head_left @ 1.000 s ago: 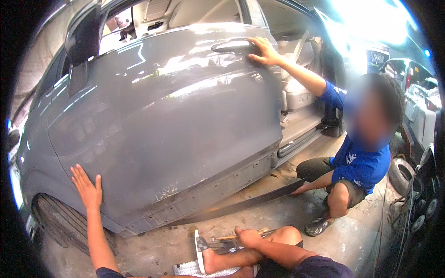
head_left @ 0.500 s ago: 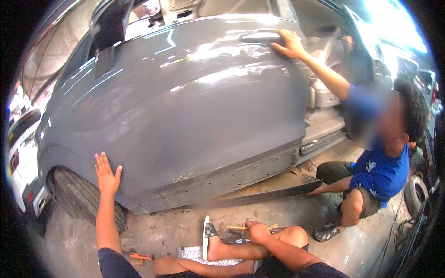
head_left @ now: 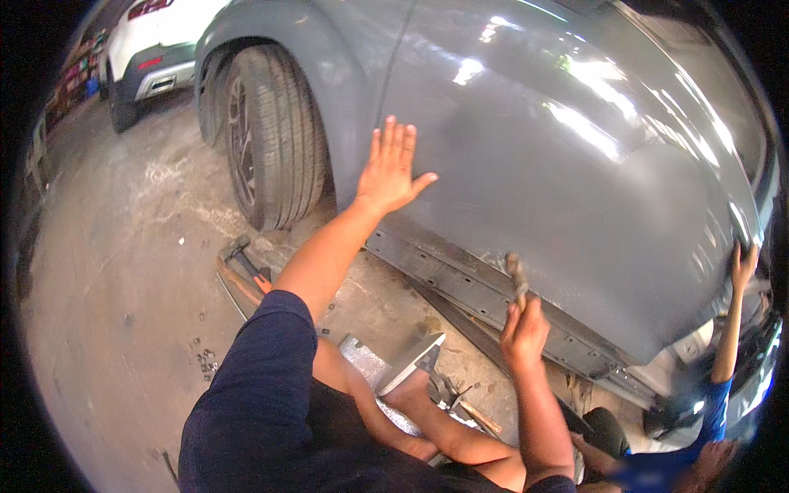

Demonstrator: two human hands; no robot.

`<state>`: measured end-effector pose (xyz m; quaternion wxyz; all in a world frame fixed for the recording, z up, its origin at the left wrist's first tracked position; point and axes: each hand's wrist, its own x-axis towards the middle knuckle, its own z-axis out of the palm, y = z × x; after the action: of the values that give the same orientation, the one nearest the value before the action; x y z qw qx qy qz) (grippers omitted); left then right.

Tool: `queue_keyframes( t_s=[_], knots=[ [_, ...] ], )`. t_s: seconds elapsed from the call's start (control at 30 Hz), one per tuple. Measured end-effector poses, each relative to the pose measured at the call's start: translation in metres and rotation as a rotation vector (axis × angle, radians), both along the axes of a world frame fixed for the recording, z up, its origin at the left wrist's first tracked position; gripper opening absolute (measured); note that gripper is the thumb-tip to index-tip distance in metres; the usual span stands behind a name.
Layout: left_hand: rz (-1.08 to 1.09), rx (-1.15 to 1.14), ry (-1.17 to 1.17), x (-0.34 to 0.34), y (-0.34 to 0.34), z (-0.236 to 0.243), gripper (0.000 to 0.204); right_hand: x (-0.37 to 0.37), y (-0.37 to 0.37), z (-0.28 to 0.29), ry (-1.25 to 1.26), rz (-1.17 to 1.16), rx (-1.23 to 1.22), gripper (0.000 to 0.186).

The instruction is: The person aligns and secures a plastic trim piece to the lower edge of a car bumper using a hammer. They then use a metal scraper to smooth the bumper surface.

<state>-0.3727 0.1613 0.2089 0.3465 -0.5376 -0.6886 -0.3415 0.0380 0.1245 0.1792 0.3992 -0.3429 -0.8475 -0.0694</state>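
Brown tool [head_left: 516, 278] points its long axis forward at the door [head_left: 526, 189]; right fingers [head_left: 512, 323] clamp it, left fingers [head_left: 389, 141] apart.

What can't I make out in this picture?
In the head view:
- Left hand: its palm, turned toward the grey door, is hidden by the back of the hand.
- Brown tool: its gripped part is hidden by the right hand.
- Co-worker's blue shirt: cut off by the lower edge.
- White car: top cut off by the upper edge.
- Dark pieces: too small to identify.
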Motion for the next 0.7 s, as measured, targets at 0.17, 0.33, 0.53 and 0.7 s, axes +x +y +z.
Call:
queue_keyframes(
  t_s=[0.17, 0.33, 0.53, 0.7],
  knots=[
    [-0.065, 0.074, 0.001, -0.008, 0.013, -0.003, 0.116, -0.111, 0.054, 0.116, -0.143, 0.001, 0.225, 0.018],
    [-0.102, 0.127, -0.013, -0.021, 0.025, -0.014, 0.111, -0.182, 0.073, 0.170, -0.101, 0.073, 0.357, 0.019],
    [-0.129, 0.180, -0.022, -0.018, 0.044, -0.021, 0.108, -0.201, 0.107, 0.191, -0.324, -0.137, 0.505, 0.023],
    [-0.107, 0.174, -0.023, -0.018, 0.047, -0.024, 0.107, -0.202, 0.109, 0.192, -0.289, -0.026, 0.591, 0.024]
  ],
)
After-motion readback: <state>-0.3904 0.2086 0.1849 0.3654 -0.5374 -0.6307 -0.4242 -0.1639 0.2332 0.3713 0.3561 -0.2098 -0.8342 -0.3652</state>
